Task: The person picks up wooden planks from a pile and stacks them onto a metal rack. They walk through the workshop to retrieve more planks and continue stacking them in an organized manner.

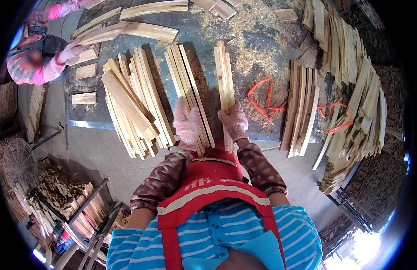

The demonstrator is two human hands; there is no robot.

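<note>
My left hand, in a pink-and-white knit glove, lies on a small group of pale wooden slats. Its fingers look stretched out, slightly blurred, and the slats fan a little apart at the far end. To its right, my right hand, gloved alike, is closed round the near part of a narrow bundle of wooden slats. Both groups point away from me and overhang the near edge of the dark worktable. A larger loose pile of slats lies left of my left hand, one plank slanting across its top.
Right of my hands lie an orange-red strap, a slat stack and a long heap of slats. Sawdust and shavings cover much of the table. At far left, a co-worker's gloved hand touches a long plank.
</note>
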